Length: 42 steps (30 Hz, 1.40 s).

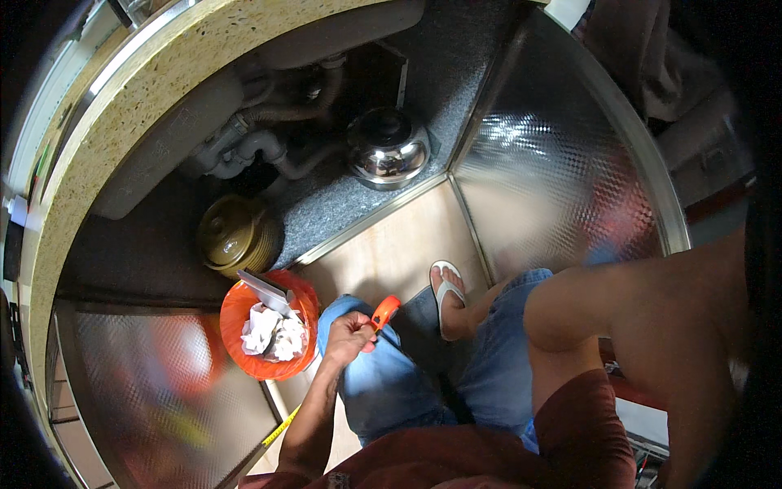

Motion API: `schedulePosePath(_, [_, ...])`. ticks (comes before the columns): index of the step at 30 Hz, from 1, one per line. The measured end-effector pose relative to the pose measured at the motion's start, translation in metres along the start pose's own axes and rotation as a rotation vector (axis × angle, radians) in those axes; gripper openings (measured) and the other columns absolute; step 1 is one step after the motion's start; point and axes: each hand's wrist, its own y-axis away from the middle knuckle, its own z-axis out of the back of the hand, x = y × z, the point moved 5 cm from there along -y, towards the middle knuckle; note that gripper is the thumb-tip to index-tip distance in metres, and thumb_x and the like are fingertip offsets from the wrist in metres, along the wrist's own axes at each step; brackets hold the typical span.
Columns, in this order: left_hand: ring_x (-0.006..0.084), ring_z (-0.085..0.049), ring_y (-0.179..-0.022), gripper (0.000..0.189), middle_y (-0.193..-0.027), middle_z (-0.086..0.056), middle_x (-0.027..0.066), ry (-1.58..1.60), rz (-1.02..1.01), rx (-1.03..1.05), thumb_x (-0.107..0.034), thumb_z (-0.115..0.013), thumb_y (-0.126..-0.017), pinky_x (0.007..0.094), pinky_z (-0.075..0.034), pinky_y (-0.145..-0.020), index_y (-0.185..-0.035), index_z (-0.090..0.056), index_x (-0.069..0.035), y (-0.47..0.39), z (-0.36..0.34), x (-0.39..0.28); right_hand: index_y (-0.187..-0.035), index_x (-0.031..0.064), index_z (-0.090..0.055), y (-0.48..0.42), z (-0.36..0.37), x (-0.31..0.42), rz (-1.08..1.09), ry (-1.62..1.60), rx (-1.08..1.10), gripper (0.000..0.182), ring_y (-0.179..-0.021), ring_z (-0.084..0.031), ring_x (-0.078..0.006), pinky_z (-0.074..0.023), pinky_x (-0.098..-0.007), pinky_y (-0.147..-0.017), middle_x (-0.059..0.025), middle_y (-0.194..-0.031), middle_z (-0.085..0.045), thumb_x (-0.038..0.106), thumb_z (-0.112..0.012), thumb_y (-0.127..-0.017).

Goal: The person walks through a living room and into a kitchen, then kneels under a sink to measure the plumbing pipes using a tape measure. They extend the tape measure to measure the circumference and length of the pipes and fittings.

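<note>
My left hand [349, 337] is over my left knee, its fingers closed on a small orange tape measure [385, 312]. Part of a yellow measuring tape [281, 426] shows beside my left forearm; the forearm hides whether it joins the orange case. Just left of this hand stands a bin with an orange liner [231, 342], holding crumpled white paper [275, 333] and a flat grey-white piece [267, 293]. My right arm is bent up along the right side, and its hand is out of view.
Before me a sink cabinet stands open, its textured metallic doors [525, 202] swung to both sides. Inside are grey drain pipes [259, 143], a shiny metal pot [391, 160] and a lidded brown jar [235, 235]. A speckled yellow countertop edge [128, 91] curves overhead.
</note>
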Motion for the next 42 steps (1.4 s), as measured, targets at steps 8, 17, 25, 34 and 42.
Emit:
schedulePosePath(8, [0.0092,-0.059,-0.057,0.009,-0.073,-0.065,0.0041,0.019,-0.016,0.014,-0.008,-0.061,-0.085,0.0236,-0.05,-0.051,-0.089,-0.065,-0.001,-0.001,-0.005,-0.004,-0.085,0.0054,-0.063,0.008,-0.028,0.008,0.022,0.125,0.148,0.007,-0.066,-0.059,-0.0166,-0.0465,-0.0296,-0.056,-0.0044,-0.08,-0.063,0.012,-0.064,-0.085])
schedulePosePath(17, [0.0089,-0.058,-0.055,0.007,-0.072,-0.064,0.0036,0.047,-0.008,-0.017,-0.006,-0.06,-0.086,0.0233,-0.05,-0.051,-0.088,-0.064,-0.001,-0.002,-0.004,0.003,-0.083,0.0057,-0.062,0.015,-0.074,-0.013,0.047,0.23,0.265,0.007,-0.065,-0.058,-0.0171,-0.0458,-0.0299,-0.055,-0.0043,-0.078,-0.062,0.013,-0.065,-0.084])
schedulePosePath(25, [0.0089,-0.058,-0.054,0.005,-0.072,-0.064,0.0039,0.034,-0.037,-0.039,-0.004,-0.06,-0.085,0.0228,-0.049,-0.049,-0.086,-0.064,-0.001,0.0,0.0,0.003,-0.081,0.006,-0.062,0.015,-0.084,-0.014,0.051,0.236,0.278,0.008,-0.064,-0.058,-0.0176,-0.0452,-0.0302,-0.055,-0.0042,-0.077,-0.061,0.013,-0.066,-0.083])
schedulePosePath(34, [0.009,-0.057,-0.053,0.005,-0.07,-0.063,0.004,0.035,-0.039,-0.041,-0.003,-0.06,-0.084,0.023,-0.049,-0.049,-0.086,-0.064,-0.001,0.001,-0.003,-0.002,-0.079,0.0064,-0.061,0.019,-0.086,-0.009,0.049,0.255,0.289,0.01,-0.062,-0.057,-0.0182,-0.0445,-0.0306,-0.054,-0.0041,-0.075,-0.061,0.013,-0.067,-0.082])
schedulePosePath(42, [0.0092,-0.058,-0.053,0.006,-0.07,-0.064,0.0038,0.048,-0.033,-0.036,-0.004,-0.06,-0.085,0.0233,-0.049,-0.049,-0.087,-0.064,-0.001,0.002,0.0,0.001,-0.077,0.0067,-0.06,0.019,-0.09,-0.011,0.053,0.251,0.297,0.011,-0.061,-0.056,-0.0186,-0.0439,-0.0309,-0.053,-0.0041,-0.074,-0.06,0.014,-0.068,-0.081])
